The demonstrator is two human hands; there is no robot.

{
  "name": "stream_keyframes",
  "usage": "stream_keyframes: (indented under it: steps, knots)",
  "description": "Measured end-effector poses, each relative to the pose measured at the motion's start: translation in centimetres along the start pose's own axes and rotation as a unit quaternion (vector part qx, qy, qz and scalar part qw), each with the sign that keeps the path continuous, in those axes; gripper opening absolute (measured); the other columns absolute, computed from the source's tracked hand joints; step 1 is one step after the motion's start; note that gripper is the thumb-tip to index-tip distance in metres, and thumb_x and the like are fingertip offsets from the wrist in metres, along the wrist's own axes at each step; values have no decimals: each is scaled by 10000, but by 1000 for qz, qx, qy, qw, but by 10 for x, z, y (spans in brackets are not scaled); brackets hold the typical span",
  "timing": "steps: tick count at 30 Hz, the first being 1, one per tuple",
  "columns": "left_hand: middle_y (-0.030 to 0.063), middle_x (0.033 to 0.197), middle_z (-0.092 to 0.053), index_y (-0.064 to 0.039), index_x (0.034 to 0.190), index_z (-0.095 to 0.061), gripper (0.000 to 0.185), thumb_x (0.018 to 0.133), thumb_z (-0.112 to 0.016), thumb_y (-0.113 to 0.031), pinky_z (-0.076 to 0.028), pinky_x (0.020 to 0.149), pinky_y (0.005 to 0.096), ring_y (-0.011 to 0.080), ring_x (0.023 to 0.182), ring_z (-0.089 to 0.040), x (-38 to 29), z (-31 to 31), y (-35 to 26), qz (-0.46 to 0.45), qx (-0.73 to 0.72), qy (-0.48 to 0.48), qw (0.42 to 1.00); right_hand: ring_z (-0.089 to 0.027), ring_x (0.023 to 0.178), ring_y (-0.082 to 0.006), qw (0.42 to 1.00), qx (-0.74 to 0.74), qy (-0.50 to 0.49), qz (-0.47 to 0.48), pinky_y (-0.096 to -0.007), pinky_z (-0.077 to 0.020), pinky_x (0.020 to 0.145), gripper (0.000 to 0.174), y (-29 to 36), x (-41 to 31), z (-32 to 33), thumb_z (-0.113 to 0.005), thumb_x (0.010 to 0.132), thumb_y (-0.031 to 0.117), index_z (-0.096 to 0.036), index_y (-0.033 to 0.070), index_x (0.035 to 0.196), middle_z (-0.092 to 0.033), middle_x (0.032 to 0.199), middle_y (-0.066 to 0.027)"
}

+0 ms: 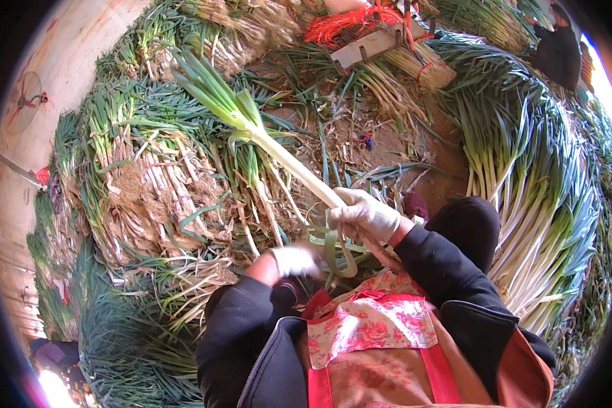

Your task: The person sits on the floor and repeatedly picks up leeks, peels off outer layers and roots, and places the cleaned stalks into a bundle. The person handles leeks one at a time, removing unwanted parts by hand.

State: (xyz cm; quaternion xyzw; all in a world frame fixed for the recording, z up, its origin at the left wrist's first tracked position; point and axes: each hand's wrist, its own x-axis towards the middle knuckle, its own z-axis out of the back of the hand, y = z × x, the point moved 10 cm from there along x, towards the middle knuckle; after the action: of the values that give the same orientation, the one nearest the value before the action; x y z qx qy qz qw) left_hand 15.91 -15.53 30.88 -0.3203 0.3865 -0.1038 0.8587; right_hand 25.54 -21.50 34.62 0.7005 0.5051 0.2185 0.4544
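Note:
My right hand (pixel 364 213), in a white work glove, grips a long leek (pixel 296 166) by its lower stem. The leek's green top points up and to the left, and its lower end reaches towards my apron. A peeled strip of leaf (pixel 331 252) hangs in a loop below the glove. My left hand (pixel 295 261), also gloved, is left of that strip and blurred; its fingers cannot be made out. Untrimmed leeks with roots (pixel 265 204) lie beyond my left hand. On the right lies a large heap of clean, pale-stemmed leeks (pixel 520 204).
Bundled leeks with brown roots (pixel 158 199) are piled at left. A wooden stand (pixel 370 48) with red plastic ties (pixel 336 23) stands at the top, beside a tied bundle (pixel 433 74). Leaf scraps litter the ground. A person (pixel 558 51) is at upper right; a fan (pixel 25 102) is at left.

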Motion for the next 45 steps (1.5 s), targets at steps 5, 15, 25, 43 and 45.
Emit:
stream_keyframes:
  steps: [5, 15, 25, 43, 45]
  knots:
    - [89, 996, -734, -74, 1040, -675, 252, 1050, -582, -308, -622, 813, 373, 209, 875, -712, -78, 145, 100, -43, -504, -475, 720, -522, 563, -44, 999, -43, -10, -7, -204, -417, 499, 526, -1, -6, -17, -777, 924, 319, -579, 49, 1330, -604, 823, 26]
    - [170, 996, -623, -21, 1278, -518, 343, 1047, -573, -269, -547, 806, 478, 306, 840, -628, -149, 188, 168, -259, -710, -563, 334, -555, 744, -82, 993, -80, 80, -37, -250, -456, 613, 563, -35, -7, -51, -804, 900, 395, -549, 24, 1237, -563, 910, 8]
    - [152, 1073, -610, -91, 1263, -529, 362, 1019, -608, -346, -523, 844, 514, 304, 905, -589, -285, 162, 284, -268, -661, -658, 243, -651, 1114, -212, 794, -539, 161, -230, -360, -495, 963, 390, -191, -45, 118, -684, 951, 287, -689, 67, 1274, -708, 1240, -80]
    - [216, 1166, -648, 30, 1305, -563, 453, 1025, -619, -321, -528, 999, 509, 344, 1084, -643, -77, 162, 82, -261, -696, -434, 510, -631, 913, -120, 933, -264, -83, 229, -292, -533, 850, 318, 60, 70, -48, -748, 892, 91, -647, -28, 1170, -700, 997, -80]
    - [167, 1178, -660, -7, 1337, -563, 447, 1005, -661, -289, -509, 1025, 490, 322, 1093, -649, -59, 162, 67, -257, -707, -404, 521, -646, 967, -135, 943, -213, -113, 231, -297, -535, 897, 376, 67, 81, -49, -759, 873, 61, -635, -28, 1216, -706, 1060, -90]
